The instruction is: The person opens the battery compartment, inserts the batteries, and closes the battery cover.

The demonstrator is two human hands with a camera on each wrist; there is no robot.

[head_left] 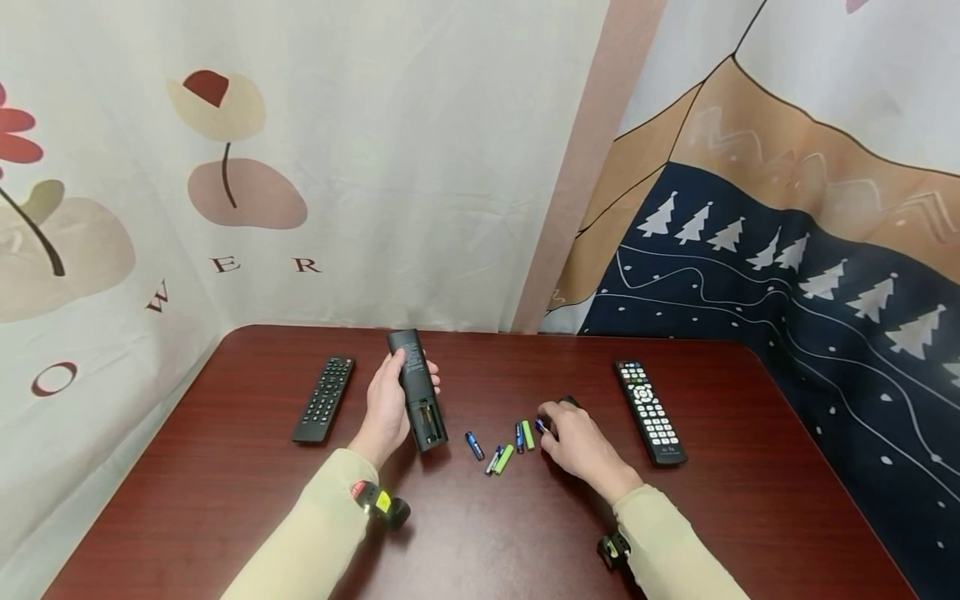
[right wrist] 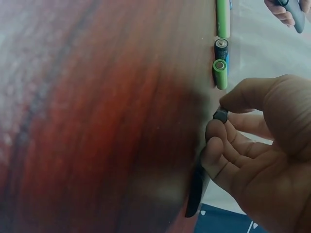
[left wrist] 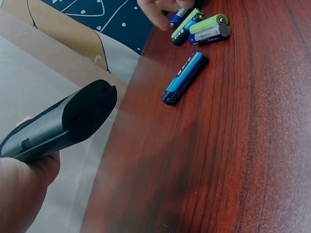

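My left hand (head_left: 384, 408) grips a black remote control (head_left: 417, 379) back side up, thumb along its edge. Its lower end shows an uncovered battery compartment (head_left: 427, 421); in the left wrist view the remote (left wrist: 63, 119) hangs above the table, end toward the camera. My right hand (head_left: 577, 437) pinches a small battery (right wrist: 220, 115) between thumb and fingers, close to the tabletop; most of it is hidden. A dark flat piece (right wrist: 194, 191) lies beside the right fingers, partly covered. Between the hands lie several loose batteries, among them a blue one (head_left: 474, 446) and a green one (head_left: 528, 435).
One black remote (head_left: 326, 400) lies buttons up left of my left hand. Another remote (head_left: 650, 412), with white buttons, lies right of my right hand. The brown table (head_left: 480, 533) meets a printed curtain (head_left: 390, 167) at its far edge.
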